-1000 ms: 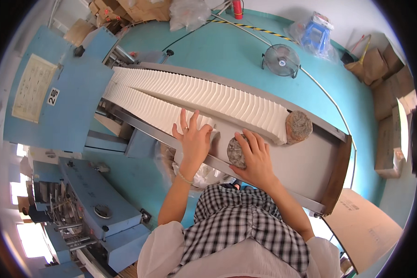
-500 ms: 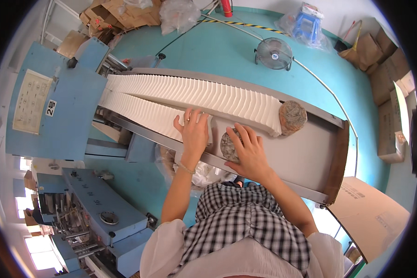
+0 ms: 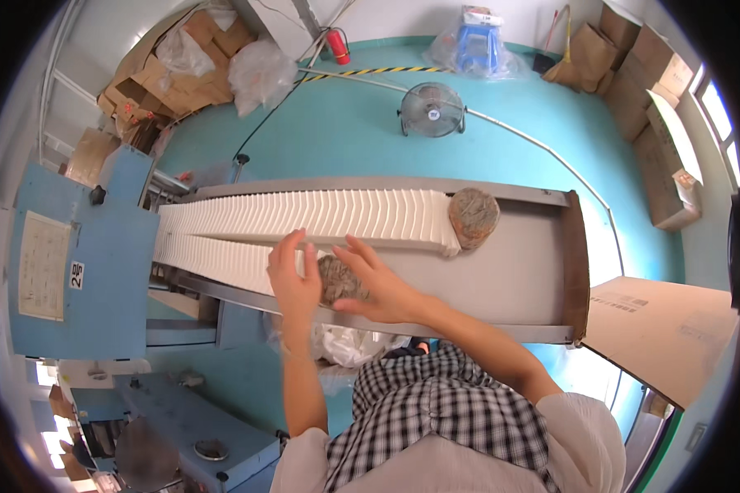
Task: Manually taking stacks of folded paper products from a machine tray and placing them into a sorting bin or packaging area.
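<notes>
Two rows of white folded sheets, standing on edge, lie along a long tray: a longer far row (image 3: 321, 215) and a shorter near row (image 3: 222, 261). My left hand (image 3: 294, 279) is at the right end of the near row, its fingers apart and pointing up. Just right of it stands a round, mottled grey-brown block (image 3: 339, 281). My right hand (image 3: 382, 289) holds this block from the right, the thumb at its near side and the fingers at its far side. A second round block (image 3: 474, 217) rests against the right end of the far row.
The grey tray (image 3: 510, 279) ends in a brown board (image 3: 575, 271) at the right. A blue machine (image 3: 82, 271) stands at the left end. An open cardboard box (image 3: 658, 329) is at the right. Beyond the tray, a floor fan (image 3: 432, 110) stands on the teal floor.
My right hand and the near block have moved left, up to the end of the near row. My left hand has also shifted left, and the view has turned.
</notes>
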Available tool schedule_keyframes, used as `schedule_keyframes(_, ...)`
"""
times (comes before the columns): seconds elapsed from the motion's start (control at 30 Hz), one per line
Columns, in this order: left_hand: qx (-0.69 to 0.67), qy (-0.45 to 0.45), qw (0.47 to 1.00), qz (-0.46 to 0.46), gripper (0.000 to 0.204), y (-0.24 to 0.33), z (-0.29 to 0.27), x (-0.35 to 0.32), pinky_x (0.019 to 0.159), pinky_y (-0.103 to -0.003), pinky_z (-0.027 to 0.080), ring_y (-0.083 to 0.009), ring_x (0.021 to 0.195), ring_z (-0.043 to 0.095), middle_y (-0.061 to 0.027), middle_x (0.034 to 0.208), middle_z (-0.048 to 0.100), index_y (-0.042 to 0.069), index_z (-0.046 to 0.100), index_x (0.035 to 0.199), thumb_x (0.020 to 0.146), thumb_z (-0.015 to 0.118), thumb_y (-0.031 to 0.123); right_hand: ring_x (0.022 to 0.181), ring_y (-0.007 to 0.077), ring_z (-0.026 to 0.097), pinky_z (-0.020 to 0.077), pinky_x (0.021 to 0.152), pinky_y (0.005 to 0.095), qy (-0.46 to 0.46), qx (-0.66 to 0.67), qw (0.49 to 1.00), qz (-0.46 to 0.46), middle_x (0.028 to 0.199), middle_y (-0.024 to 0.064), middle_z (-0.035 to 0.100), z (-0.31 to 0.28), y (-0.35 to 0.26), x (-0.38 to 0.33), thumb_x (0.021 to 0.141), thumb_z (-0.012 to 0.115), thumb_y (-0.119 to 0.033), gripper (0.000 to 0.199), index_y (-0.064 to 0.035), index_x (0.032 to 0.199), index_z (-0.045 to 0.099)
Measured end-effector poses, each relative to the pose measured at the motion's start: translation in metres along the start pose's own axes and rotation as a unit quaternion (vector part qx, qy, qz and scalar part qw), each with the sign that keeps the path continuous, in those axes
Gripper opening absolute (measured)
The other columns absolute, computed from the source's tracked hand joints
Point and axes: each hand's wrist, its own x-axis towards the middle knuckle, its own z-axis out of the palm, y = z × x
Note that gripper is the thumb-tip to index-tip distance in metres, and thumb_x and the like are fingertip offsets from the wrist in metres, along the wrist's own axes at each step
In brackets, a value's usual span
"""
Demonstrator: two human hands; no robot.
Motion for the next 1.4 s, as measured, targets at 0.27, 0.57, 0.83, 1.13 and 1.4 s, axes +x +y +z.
schedule_keyframes(0.27, -0.057, -0.125, 0.982, 0.127, 0.071, 0.091, 0.132, -0.036, 0.114, -0.055, 0.021, -0.0398, 0.144, 0.028, -0.0209, 0.153, 0.034, 0.003, 0.048, 0.125, 0.074, 0.082, 0.040, 0.107, 0.0344, 0.059, 0.0431, 0.088, 0.0472, 0.163, -0.319, 0.931, 0.065, 0.113, 0.0150, 0.067, -0.158, 0.035, 0.007, 0.098, 0.055, -0.027, 0.036, -0.0028, 0.125, 0.057)
schedule_keyframes(0.57, 0.070, -0.138, 0.978, 0.138, 0.082, 0.080, 0.181, -0.021, 0.108, -0.054, 0.024, -0.0368, 0.143, 0.030, -0.0197, 0.151, 0.036, 0.005, 0.045, 0.130, 0.065, 0.088, 0.031, 0.105, 0.0342, 0.058, 0.0433, 0.088, 0.0444, 0.080, -0.465, 0.868, 0.154, 0.109, 0.0127, 0.064, -0.178, 0.010, -0.037, 0.089, 0.066, -0.034, 0.041, -0.0023, 0.115, 0.061)
schedule_keyframes(0.83, 0.092, -0.114, 0.985, 0.091, 0.102, 0.095, 0.163, -0.016, 0.102, -0.055, 0.028, -0.0389, 0.141, 0.031, -0.0200, 0.152, 0.036, 0.012, 0.037, 0.151, 0.064, 0.089, 0.031, 0.072, 0.0197, 0.065, 0.0518, 0.061, 0.0328, 0.082, -0.058, 0.881, 0.462, 0.086, 0.0108, 0.064, -0.201, 0.056, -0.053, 0.098, 0.056, -0.053, 0.052, -0.0012, 0.096, 0.062)
schedule_keyframes(1.13, 0.137, -0.050, 0.989, 0.033, 0.044, -0.066, 0.079, 0.083, 0.074, -0.051, 0.040, -0.0354, 0.103, 0.055, -0.0199, 0.113, 0.060, 0.006, 0.060, 0.110, 0.086, 0.066, 0.042, 0.082, 0.0246, 0.065, 0.0514, 0.075, 0.0391, 0.077, -0.145, 0.925, 0.342, 0.091, 0.0193, 0.067, -0.153, 0.054, -0.015, 0.094, 0.065, -0.043, 0.051, 0.0068, 0.105, 0.058)
schedule_keyframes(1.4, 0.365, 0.064, 0.894, -0.251, 0.034, -0.214, -0.004, 0.089, 0.086, -0.050, 0.044, -0.0343, 0.105, 0.054, -0.0134, 0.110, 0.056, 0.011, 0.066, 0.108, 0.091, 0.064, 0.041, 0.062, 0.0241, 0.065, 0.0502, 0.054, 0.0376, 0.142, -0.165, 0.931, 0.292, 0.077, 0.0198, 0.066, -0.132, 0.055, -0.014, 0.092, 0.068, -0.042, 0.053, 0.0085, 0.096, 0.055)
